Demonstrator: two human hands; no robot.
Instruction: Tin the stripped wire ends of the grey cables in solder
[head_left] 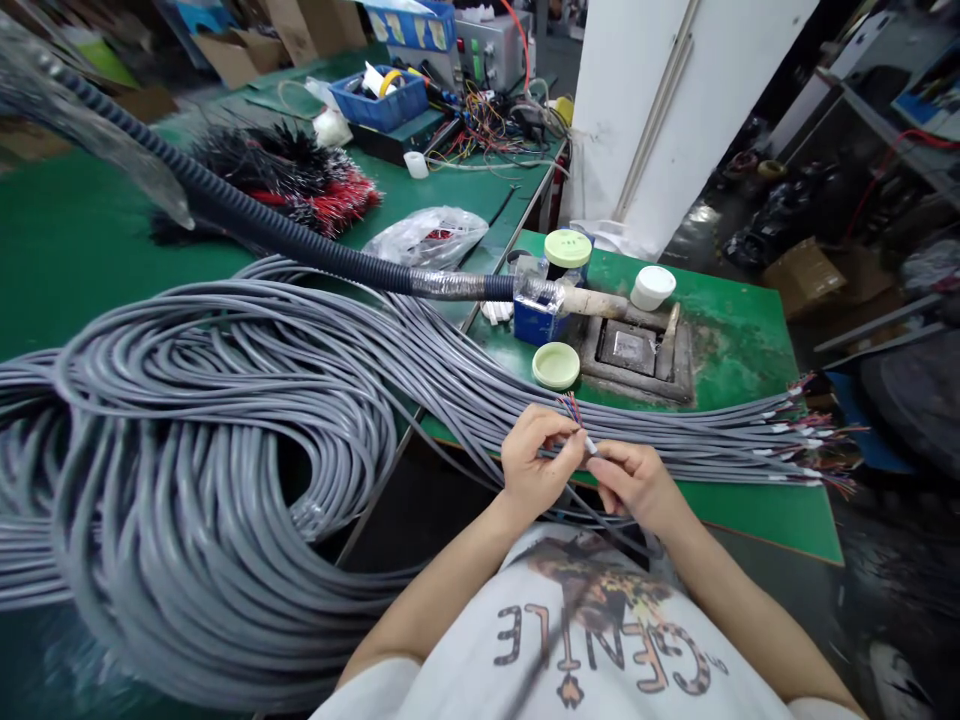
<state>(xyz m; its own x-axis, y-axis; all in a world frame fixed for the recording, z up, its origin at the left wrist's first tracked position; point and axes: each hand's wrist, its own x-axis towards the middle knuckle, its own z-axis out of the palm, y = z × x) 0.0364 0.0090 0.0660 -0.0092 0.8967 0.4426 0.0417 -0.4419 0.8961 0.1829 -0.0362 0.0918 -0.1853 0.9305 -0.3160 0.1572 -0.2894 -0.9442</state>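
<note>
**Left hand** (534,470): on the left, with its fingers (559,438) clamped on the grey cable end (579,428), right below where the coloured cores (570,407) fan out.

**Right hand** (636,487): just beside it, fingers (606,458) together on a small white sleeve (591,446), as far as I can tell from this angle.

**Cable end:** between both hands, with the cores poking out past the left fingertips, pointing far.

**Right of the hands:** a long bundle of grey cables (675,425) runs across the green counter (750,340), its stripped ends fanned out at the right.

**Left:** a huge grey cable coil (187,480).

**Far side:** what looks like a solder pot (626,350), a green lid (556,365), and a white-lidded jar (652,287).

**Way back:** a black corrugated hose (300,245), a red-and-black wire bundle (292,185), and a blue tray (379,98).
</note>
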